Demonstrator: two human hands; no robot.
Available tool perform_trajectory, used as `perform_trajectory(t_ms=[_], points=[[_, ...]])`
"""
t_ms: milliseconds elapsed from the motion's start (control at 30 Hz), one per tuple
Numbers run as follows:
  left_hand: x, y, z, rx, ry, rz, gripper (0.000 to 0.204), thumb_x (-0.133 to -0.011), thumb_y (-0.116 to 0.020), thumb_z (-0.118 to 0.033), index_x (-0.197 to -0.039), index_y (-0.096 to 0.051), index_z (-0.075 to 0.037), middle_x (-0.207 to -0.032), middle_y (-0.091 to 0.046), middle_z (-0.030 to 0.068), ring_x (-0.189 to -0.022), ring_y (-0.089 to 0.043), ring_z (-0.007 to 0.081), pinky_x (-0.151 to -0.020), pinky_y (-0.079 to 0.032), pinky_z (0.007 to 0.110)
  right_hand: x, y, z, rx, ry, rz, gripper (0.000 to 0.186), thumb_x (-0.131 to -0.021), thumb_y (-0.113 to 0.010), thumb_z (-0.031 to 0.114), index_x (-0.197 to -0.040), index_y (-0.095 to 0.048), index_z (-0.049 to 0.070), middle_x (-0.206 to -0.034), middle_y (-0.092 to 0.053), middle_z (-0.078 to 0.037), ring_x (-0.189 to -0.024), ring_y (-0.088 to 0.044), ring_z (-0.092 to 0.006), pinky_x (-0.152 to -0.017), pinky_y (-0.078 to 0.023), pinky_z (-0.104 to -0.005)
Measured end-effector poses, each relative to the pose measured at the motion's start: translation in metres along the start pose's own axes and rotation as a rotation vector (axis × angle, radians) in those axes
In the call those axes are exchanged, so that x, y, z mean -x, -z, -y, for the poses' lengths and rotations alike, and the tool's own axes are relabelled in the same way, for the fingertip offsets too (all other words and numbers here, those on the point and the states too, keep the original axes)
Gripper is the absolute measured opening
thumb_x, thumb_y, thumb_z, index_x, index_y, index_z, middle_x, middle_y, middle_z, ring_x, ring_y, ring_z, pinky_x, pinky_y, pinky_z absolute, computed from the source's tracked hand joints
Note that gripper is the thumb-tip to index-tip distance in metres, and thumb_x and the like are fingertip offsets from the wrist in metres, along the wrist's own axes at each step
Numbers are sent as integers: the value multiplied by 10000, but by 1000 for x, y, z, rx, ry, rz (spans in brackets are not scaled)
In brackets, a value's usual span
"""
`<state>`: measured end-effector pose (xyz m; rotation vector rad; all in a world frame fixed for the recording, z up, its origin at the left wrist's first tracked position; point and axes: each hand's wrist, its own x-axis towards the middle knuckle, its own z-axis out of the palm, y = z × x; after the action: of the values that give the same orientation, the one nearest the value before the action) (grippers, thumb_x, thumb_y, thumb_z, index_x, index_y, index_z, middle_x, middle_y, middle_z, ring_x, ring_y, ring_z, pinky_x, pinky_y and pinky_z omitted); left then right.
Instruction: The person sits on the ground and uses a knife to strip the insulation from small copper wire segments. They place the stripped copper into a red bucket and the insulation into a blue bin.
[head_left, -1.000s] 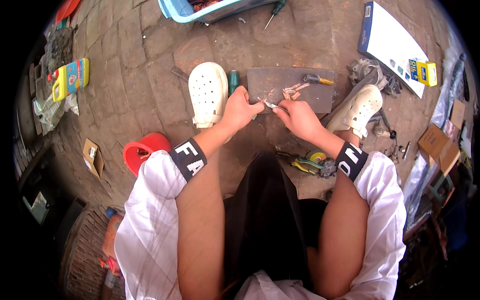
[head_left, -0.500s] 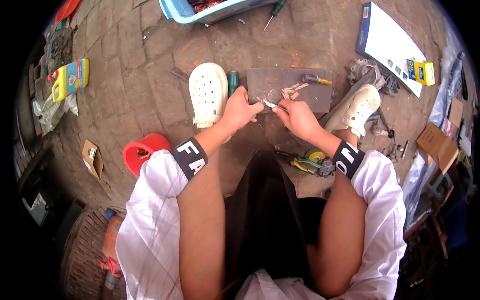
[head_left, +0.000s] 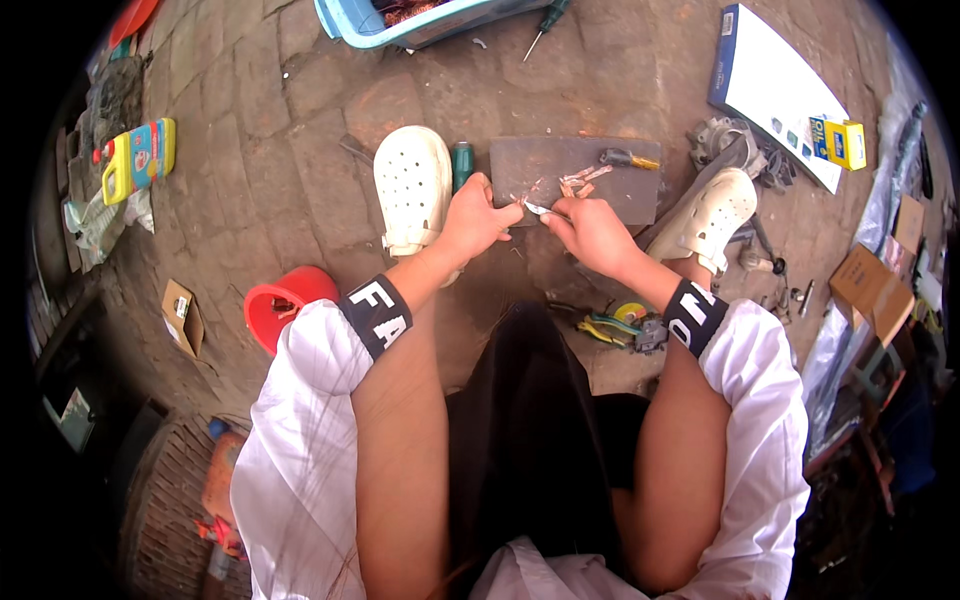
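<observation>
Spreading beneath everything is a paved floor [head_left: 250,180], with the person's white sleeves [head_left: 300,420] taking up much of the near part. Far right lies a flat white box [head_left: 775,95], its blue side printed with small lettering and a pale label patch; a blue tub [head_left: 440,24] stands at the far edge. A grey plate [head_left: 540,160] lies flat on the floor between two cream clogs [head_left: 412,185], just beyond the hands. A red bucket [head_left: 320,285] sits to the left, and farther left is a yellow jug [head_left: 140,160] wrapped in a blue and red label, its print too small to read. Over the plate's near edge, the left hand [head_left: 475,220] has its thumb and fingers pinched together on a tiny coppery piece [head_left: 521,200], while the right hand [head_left: 595,235] is clamped around a small knife [head_left: 533,208], its pale blade pointing left at that piece. Dark cuffs [head_left: 375,315] above both wrists carry bold white capitals. A yellow-and-blue carton [head_left: 845,145] with large block letters rests against the white box's near right corner. Thin coppery strips [head_left: 577,184] lie on the plate, just beyond the right hand.
</observation>
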<state>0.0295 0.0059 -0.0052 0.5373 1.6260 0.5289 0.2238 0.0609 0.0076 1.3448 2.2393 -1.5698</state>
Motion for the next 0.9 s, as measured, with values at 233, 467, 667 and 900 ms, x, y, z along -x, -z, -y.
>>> perform_trajectory(t_ms=[233, 467, 667, 900], points=[[-2, 1, 3, -9, 38, -3, 415, -776, -767, -199, -819, -390, -30, -821, -526, 59, -707, -589, 122, -540, -578, 293, 4, -6, 3, -20, 1, -78, 241, -920, -620, 206, -849, -610, -24, -683, -587, -230, -648, -575, -418, -600, -454, -449], [-7, -1, 10, 17, 1, 1, 418, -771, -770, -204, -817, -393, -28, -807, -523, 60, -695, -587, 120, -528, -569, 302, 0, -3, -2, 11, 7, -30, 236, -922, -619, 206, -851, -618, -20, -685, -592, -227, -659, -581, -419, -603, -457, -449], [-6, 2, 9, -13, -2, -3, 396, -765, -765, -186, -838, -416, -14, -788, -525, 54, -684, -587, 117, -518, -554, 294, 0, 0, -3, -41, 32, -19, 235, -923, -618, 214, -853, -631, -10, -679, -590, -221, -655, -578, -415, -601, -457, -446], [-7, 1, 11, -7, 0, 5, 381, -770, -751, -182, -878, -440, 9, -790, -542, 62, -676, -593, 115, -530, -551, 290, 1, 5, 0, 19, 1, 38, 274, -923, -609, 260, -852, -621, -4, -726, -616, -225, -732, -596, -426, -662, -473, -478]])
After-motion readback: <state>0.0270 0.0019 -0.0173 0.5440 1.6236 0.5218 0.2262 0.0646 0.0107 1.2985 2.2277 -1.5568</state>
